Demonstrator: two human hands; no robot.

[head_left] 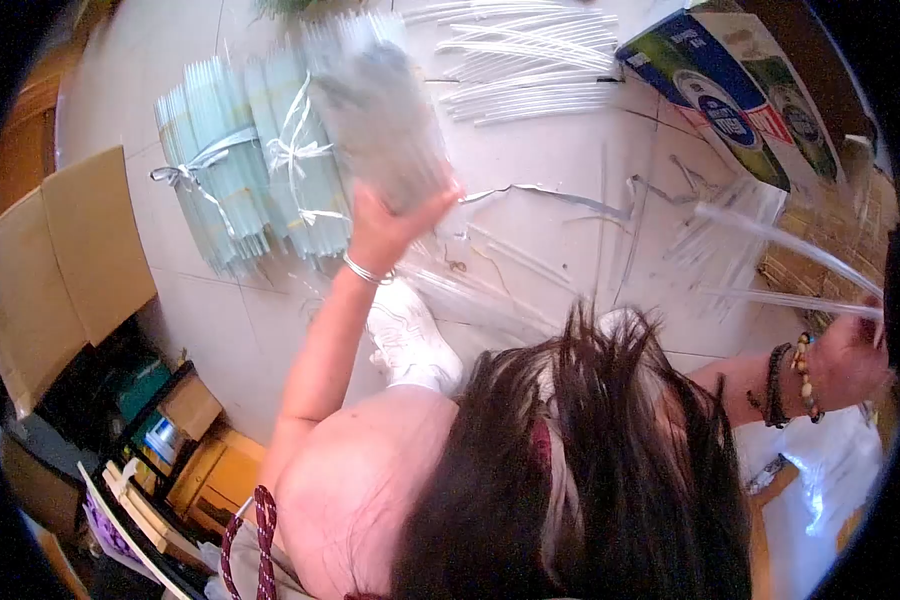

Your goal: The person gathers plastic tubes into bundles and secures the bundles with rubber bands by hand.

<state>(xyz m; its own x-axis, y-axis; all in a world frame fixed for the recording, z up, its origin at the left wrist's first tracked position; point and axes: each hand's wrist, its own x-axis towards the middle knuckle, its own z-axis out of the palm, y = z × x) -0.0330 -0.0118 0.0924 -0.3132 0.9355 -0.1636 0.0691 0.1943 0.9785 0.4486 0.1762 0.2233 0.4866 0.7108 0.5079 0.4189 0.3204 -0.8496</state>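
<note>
My left hand point(395, 225) is closed round the lower end of a thick bundle of clear plastic tubes point(385, 120), smeared by motion. Directly left of it lie two more bundles of tubes, a middle one point(295, 150) and an outer one point(210, 160), both tied with white string. At the far right, my right hand point(855, 355) grips a couple of long clear tubes point(795, 242) that point left. Its fingertips are partly lost at the dark edge of the view.
Loose white tubes point(530, 60) lie spread on the tiled floor at the back. A printed carton point(725, 100) stands back right, and an opened cardboard box point(70, 270) at left. Clear scraps point(725, 225) and a grey strip point(540, 190) lie between. Hair covers the lower middle.
</note>
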